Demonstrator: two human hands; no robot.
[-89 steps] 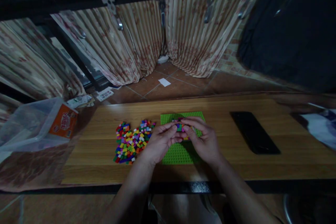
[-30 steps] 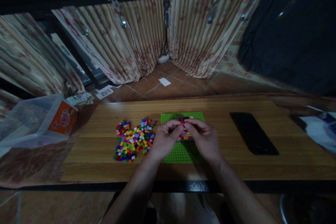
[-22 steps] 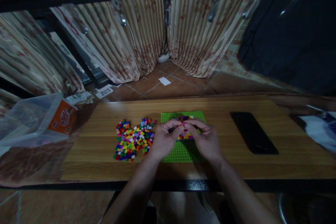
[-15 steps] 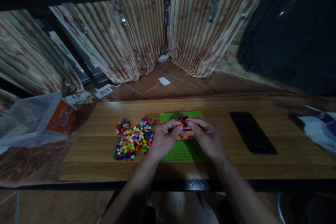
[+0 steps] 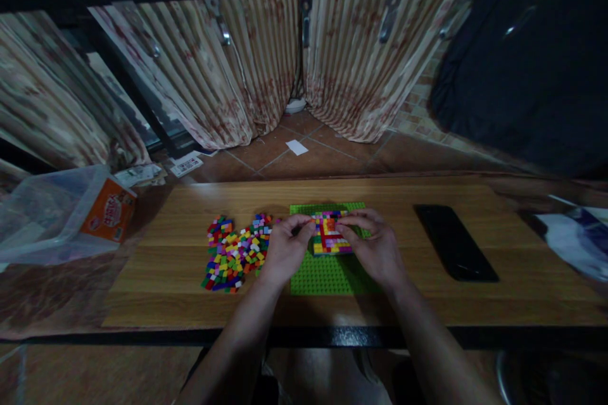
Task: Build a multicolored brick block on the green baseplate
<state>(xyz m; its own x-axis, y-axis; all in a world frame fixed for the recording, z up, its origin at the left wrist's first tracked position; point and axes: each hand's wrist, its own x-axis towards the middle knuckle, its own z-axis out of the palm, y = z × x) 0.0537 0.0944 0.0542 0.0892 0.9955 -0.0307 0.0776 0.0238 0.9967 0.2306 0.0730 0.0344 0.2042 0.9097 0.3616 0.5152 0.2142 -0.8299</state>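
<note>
A green studded baseplate (image 5: 327, 273) lies flat on the wooden table. On its far half sits a small multicoloured patch of bricks (image 5: 329, 233) in red, yellow, pink and purple. My left hand (image 5: 284, 251) curls at the patch's left edge, fingertips pinched against it. My right hand (image 5: 373, 248) curls at the right edge, fingers pressed on the bricks. Whether either hand holds a loose brick is hidden. A loose heap of small coloured bricks (image 5: 235, 252) lies just left of my left hand.
A black phone (image 5: 455, 242) lies right of the baseplate. A clear plastic box with an orange label (image 5: 71, 210) sits at the table's left end, and a white bag (image 5: 572, 234) at the right end. Striped curtains (image 5: 266, 63) hang beyond the table.
Both hands have drawn apart and lowered to the sides of the brick patch, which now shows between them. Earlier the fingertips met over it. The view shifted slightly.
</note>
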